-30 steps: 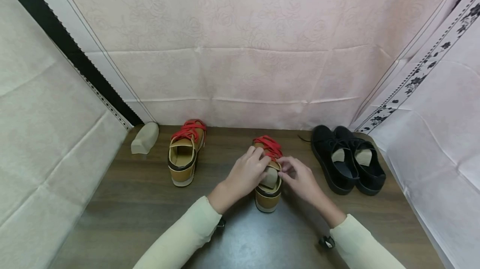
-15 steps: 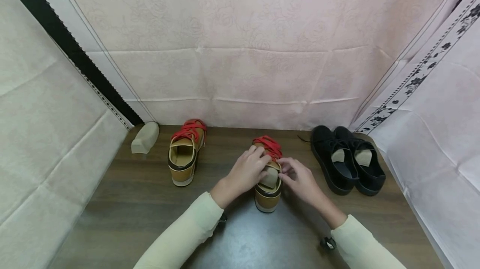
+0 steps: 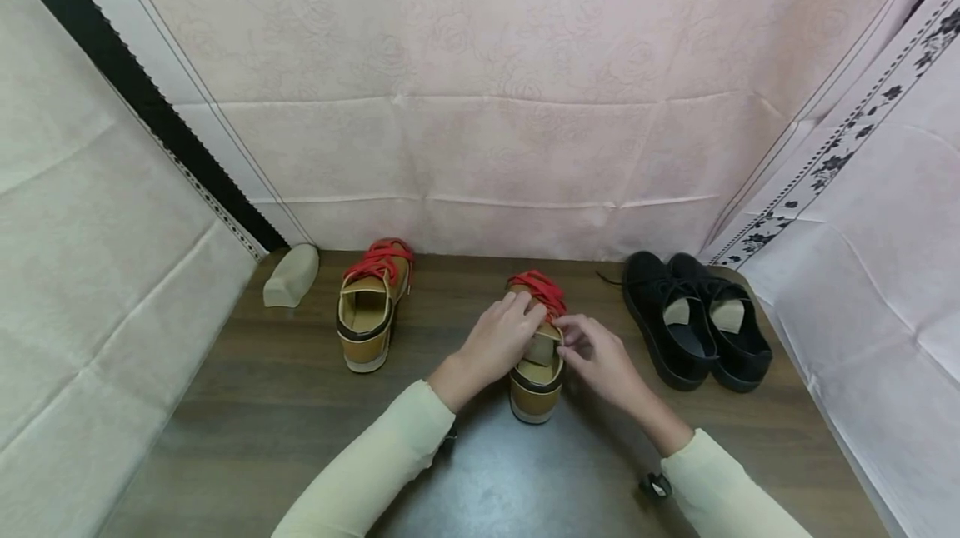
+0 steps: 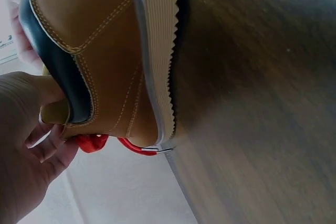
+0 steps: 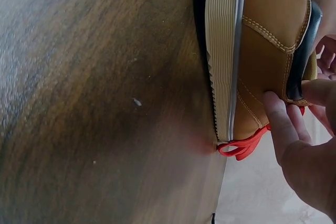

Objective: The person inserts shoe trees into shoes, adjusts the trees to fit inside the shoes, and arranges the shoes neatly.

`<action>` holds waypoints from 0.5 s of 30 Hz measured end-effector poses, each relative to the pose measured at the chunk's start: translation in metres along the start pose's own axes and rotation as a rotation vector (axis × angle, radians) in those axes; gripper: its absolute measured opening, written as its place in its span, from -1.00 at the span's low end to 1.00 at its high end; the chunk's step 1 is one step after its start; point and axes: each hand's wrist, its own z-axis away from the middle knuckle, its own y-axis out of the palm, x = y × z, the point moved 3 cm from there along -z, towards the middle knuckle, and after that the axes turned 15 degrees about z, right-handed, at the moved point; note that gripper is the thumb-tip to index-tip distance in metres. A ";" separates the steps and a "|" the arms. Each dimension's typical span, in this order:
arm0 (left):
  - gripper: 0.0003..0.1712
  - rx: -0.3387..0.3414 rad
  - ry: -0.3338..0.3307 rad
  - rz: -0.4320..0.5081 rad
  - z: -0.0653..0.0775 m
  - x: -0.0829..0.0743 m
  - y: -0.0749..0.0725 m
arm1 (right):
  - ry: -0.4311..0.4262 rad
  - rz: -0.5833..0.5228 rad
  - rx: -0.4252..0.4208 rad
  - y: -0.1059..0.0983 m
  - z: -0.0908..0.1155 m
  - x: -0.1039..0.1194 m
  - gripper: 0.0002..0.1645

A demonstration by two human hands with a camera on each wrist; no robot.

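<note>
Evidently both hands are gripping one tan shoe (image 3: 534, 403), which is standing upright on the wood-grain surface (image 3: 255, 438), just right of the middle of its far edge, toe pointing that way. The left hand (image 3: 495, 338) is holding the front of the collar with curled fingers, its thumb lying across the rim; the thumb's tip is hiding inside, so what it is touching there is unclear. The right hand (image 3: 600, 359) is pinching the opposite rim, thumb inside and fingers against the outer side.

Between them a pale insert (image 3: 538, 350) is sitting in the shoe, its front end hiding beneath the tongue. Red laces (image 3: 543, 288) are showing beyond the left hand, whose knuckles are covering part of them. Both wrist views are cutting off the heel end.

Nearer the far left corner, a matching shoe (image 3: 366, 348) is standing, its inside darkening toward the toe. A second insert (image 3: 292, 276) is lying at that corner. Black shoes (image 3: 652, 305) are standing side by side near the far right corner, their dark laces blending into the uppers. Pale sleeves (image 3: 382, 459) are running out of the head view, and the surface's near edge is falling outside it.
</note>
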 end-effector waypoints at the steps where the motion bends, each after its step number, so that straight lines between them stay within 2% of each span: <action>1: -0.73 -0.007 0.004 -0.006 0.000 0.000 0.001 | -0.004 -0.001 -0.003 0.000 0.000 0.000 -0.52; 8: -0.80 -0.028 0.021 -0.061 0.000 -0.002 0.004 | -0.019 0.008 -0.012 0.000 0.000 0.002 -0.52; 15: -0.77 0.006 -0.017 -0.043 -0.002 -0.002 0.001 | 0.002 0.016 0.008 -0.001 0.000 0.003 -0.52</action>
